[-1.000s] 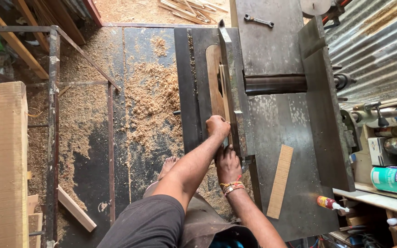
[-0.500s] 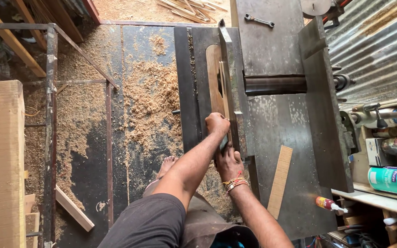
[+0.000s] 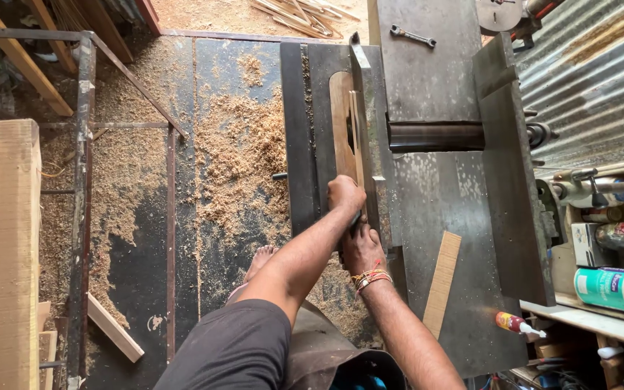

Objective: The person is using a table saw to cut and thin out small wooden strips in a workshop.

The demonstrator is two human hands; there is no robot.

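Observation:
I stand at a grey metal woodworking machine (image 3: 442, 195) and look straight down. A narrow wooden strip (image 3: 356, 137) lies lengthwise along the machine's left slot, against a wooden insert (image 3: 341, 123). My left hand (image 3: 345, 195) is closed over the near end of the strip. Just behind it, my right hand (image 3: 362, 248), with beaded bracelets at the wrist, grips the same strip's near end. What lies under the hands is hidden.
A second flat wooden strip (image 3: 442, 283) lies on the machine table to the right. A wrench (image 3: 413, 36) rests on the far table. Sawdust (image 3: 236, 159) covers the floor at left, beside a metal frame (image 3: 81, 180). Bottles and a can (image 3: 612, 285) crowd the right shelf.
Both hands have slid a little forward along the slot with the strip, away from my body. The loose strip on the table has not moved.

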